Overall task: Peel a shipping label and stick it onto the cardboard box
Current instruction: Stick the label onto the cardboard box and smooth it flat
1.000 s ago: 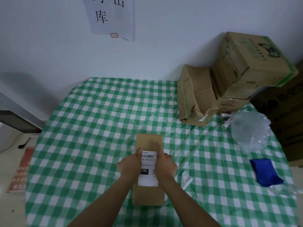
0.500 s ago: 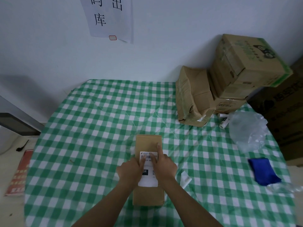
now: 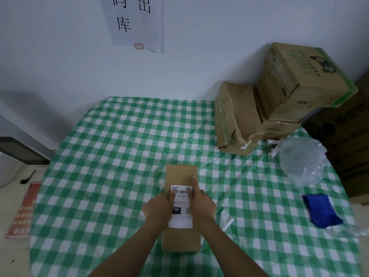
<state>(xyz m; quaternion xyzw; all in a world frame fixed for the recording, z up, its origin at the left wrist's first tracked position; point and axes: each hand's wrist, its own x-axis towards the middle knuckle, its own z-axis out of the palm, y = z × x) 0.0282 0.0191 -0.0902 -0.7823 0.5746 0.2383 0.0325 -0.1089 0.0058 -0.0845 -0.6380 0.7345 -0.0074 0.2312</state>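
Grip: neither hand holds anything; left hand (image 3: 158, 209) and right hand (image 3: 201, 202) lie flat, fingers (image 3: 173, 193) pressing the shipping label (image 3: 180, 216) onto the cardboard box (image 3: 181, 236), mid-bench (image 3: 111, 156). Step: smoothing after placement, judged nearly complete. Next: rub toward the near edge and corners, then lift off.

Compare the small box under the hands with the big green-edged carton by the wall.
The small box lies flat, alone on the tablecloth; the green-edged carton sits tilted atop another carton. The small box is plain brown with a white label; the carton has green print. The small box looks much smaller. Both are brown cardboard.
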